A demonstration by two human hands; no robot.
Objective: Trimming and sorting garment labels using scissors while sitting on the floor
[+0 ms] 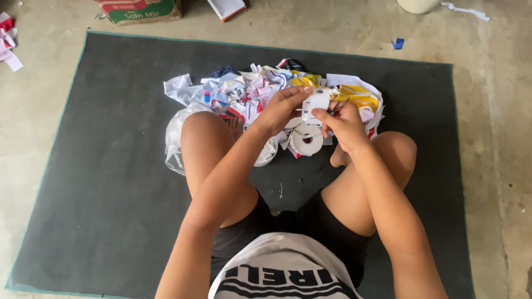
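I sit cross-legged on a dark mat. Both hands are raised over my knees and share a small white piece of packaging. My left hand pinches its left edge with fingers and thumb. My right hand grips its right side and also has what looks like small scissors in its fingers. Just below the hands lies a white roll of tape. Behind them spreads a pile of cut wrapper scraps, white, yellow, red and blue.
A clear plastic bag lies by my left knee. A cardboard box and a flat booklet sit on the concrete floor past the mat. Paper scraps lie at far left, a blue bit at upper right.
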